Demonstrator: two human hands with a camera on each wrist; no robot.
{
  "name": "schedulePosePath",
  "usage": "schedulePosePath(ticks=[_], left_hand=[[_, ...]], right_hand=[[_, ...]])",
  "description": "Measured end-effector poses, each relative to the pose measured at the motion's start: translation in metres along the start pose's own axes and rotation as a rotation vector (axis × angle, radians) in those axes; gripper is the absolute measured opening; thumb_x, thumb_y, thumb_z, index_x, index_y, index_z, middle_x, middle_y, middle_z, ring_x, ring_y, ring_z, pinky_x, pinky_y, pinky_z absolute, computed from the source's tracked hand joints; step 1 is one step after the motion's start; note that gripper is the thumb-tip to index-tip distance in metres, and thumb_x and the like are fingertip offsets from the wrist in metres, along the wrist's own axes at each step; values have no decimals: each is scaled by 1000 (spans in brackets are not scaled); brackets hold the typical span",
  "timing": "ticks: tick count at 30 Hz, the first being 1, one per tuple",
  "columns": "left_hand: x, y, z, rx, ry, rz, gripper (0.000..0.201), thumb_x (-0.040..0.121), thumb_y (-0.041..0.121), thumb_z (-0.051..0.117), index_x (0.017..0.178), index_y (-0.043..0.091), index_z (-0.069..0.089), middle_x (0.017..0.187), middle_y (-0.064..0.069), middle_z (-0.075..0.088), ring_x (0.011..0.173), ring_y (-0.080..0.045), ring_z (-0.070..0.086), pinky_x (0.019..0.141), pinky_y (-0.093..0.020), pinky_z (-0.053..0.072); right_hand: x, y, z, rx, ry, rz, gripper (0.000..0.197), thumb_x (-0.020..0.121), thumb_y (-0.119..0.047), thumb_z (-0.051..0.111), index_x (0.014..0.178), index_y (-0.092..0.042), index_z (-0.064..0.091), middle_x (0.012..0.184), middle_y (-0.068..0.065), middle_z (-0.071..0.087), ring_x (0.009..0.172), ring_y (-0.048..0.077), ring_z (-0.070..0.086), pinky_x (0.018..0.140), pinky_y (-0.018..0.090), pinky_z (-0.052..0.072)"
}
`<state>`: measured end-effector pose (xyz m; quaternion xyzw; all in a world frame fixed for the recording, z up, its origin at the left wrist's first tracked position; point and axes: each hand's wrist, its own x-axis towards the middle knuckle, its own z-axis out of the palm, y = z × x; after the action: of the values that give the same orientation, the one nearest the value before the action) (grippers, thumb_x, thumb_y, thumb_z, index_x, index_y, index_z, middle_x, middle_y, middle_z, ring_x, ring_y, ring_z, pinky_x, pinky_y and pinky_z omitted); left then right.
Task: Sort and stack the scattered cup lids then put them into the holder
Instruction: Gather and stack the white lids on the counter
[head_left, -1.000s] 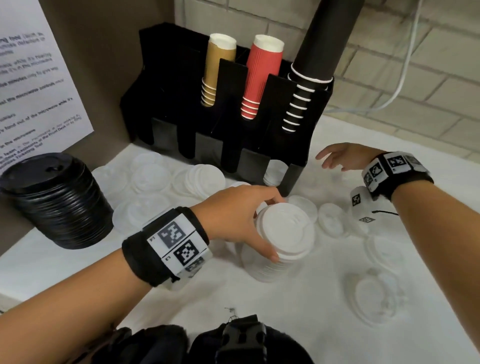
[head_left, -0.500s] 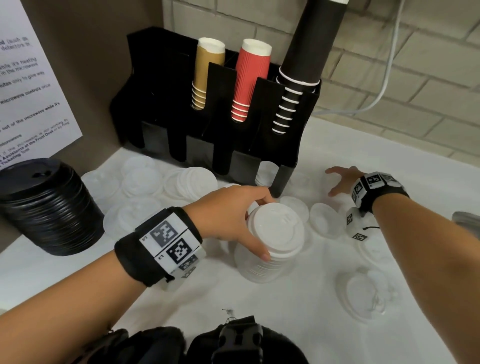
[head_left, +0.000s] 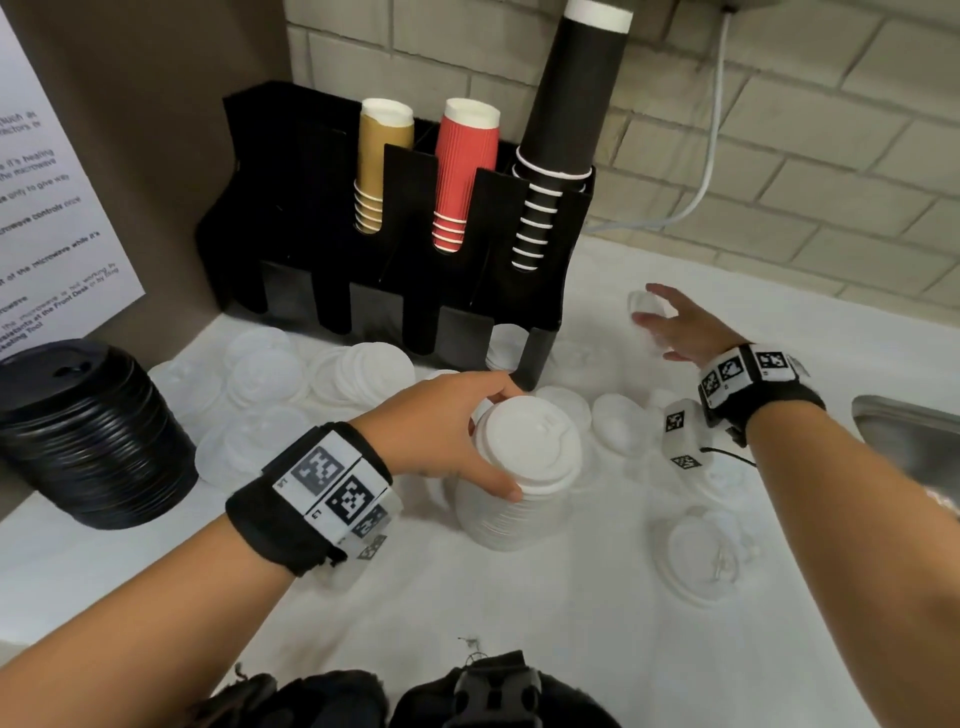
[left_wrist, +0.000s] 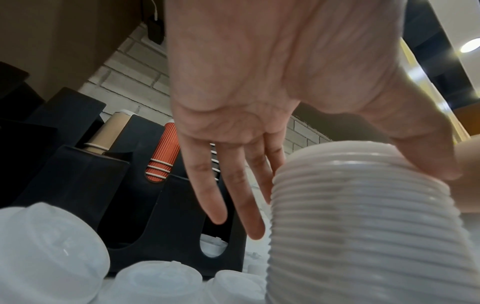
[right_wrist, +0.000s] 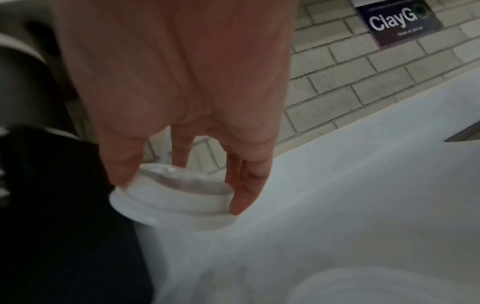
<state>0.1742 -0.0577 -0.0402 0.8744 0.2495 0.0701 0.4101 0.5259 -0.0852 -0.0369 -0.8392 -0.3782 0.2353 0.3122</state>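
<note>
A tall stack of white lids stands mid-counter. My left hand grips its top, thumb on the near side, fingers behind. My right hand is to the right of the black holder and pinches a single white lid between thumb and fingers just above the counter. The holder's upper slots carry tan, red and black cups; a few white lids sit in its rightmost lower slot. Loose white lids lie scattered before the holder.
A stack of black lids stands at the left by a brown wall with a paper notice. Clear lids lie at the right. A metal sink edge shows at far right. A cable hangs on the brick wall behind.
My right hand moved back and right of the holder and took hold of a single white lid. My left hand stays on the white stack.
</note>
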Motion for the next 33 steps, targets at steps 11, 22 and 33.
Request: schedulePosePath(ticks=[11, 22, 33], left_hand=[[-9, -9, 22, -83, 85, 46, 83, 60, 39, 87, 132, 43, 44, 126, 21, 45, 118, -4, 48, 102, -35, 44], [-13, -13, 33, -212, 212, 106, 84, 61, 42, 90, 131, 46, 44, 121, 27, 48, 111, 14, 45, 84, -16, 41], [-11, -14, 38, -260, 213, 47, 135, 56, 40, 92, 152, 38, -3, 109, 40, 45, 96, 21, 49, 79, -3, 39]], right_hand=[[-144, -45, 27, 438, -178, -287, 30, 88, -40, 54, 117, -47, 58, 105, -7, 66, 95, 15, 64, 79, 29, 52], [-210, -43, 79, 391, -67, -416, 31, 91, -18, 62, 120, -31, 65, 123, -17, 62, 112, 4, 56, 86, 16, 47], [-219, -41, 97, 228, 34, -439, 34, 82, -30, 72, 115, -34, 67, 124, -7, 57, 119, 0, 48, 96, 18, 41]])
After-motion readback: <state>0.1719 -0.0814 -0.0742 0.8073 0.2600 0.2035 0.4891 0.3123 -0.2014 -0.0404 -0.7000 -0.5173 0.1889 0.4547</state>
